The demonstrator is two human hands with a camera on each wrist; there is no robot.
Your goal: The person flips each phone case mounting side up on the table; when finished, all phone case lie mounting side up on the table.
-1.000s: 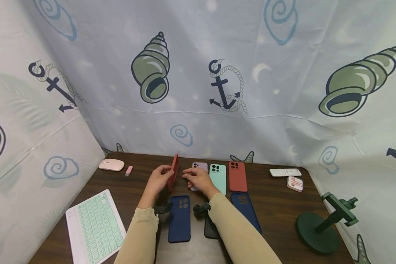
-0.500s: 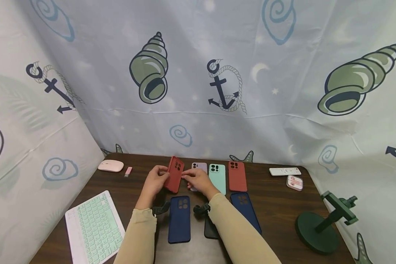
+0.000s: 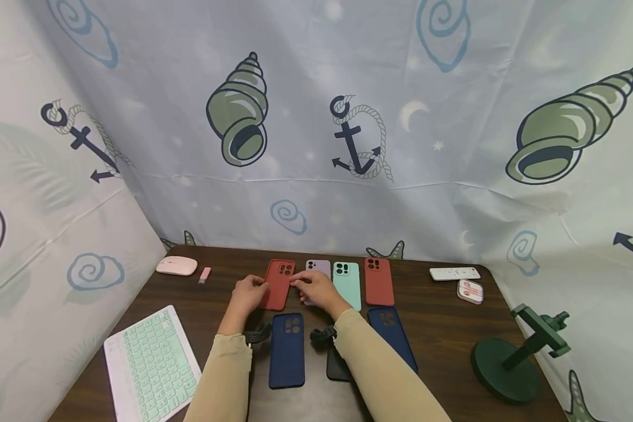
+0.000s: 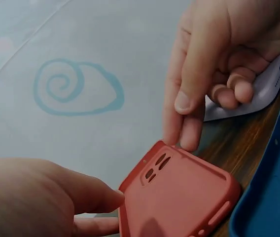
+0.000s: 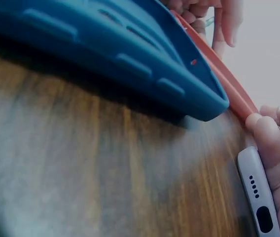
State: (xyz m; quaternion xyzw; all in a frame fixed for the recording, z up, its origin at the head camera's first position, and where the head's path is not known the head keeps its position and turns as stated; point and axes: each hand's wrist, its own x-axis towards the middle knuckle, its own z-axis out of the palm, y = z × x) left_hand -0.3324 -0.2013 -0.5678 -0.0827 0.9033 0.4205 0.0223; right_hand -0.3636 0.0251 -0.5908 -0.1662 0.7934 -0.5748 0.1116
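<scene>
A red phone case (image 3: pixel 278 285) with its hollow inside up lies nearly flat at the back of the table. My left hand (image 3: pixel 249 293) pinches its left edge, the thumb (image 4: pixel 100 193) inside the rim and a finger outside. At the opposite upper corner, my right hand (image 3: pixel 316 288) touches the rim with nearly straight fingertips, its other fingers folded in. Under my right hand sits a lilac phone (image 3: pixel 319 266), partly hidden. A blue phone case (image 3: pixel 287 357) lies in front of the red one, between my forearms.
To the right are a mint phone (image 3: pixel 348 284), another red case (image 3: pixel 379 284) and a second blue case (image 3: pixel 395 340). A black item (image 3: pixel 336 369) is partly under the right sleeve. Keyboard (image 3: pixel 155 357), mouse (image 3: pixel 177 265) and pink stick (image 3: pixel 204 275) sit left; green stand (image 3: pixel 506 369) right.
The red case has tipped from standing on edge to nearly flat, inside up. My left hand has lowered with it, and my right fingertips have come to its upper right corner.
</scene>
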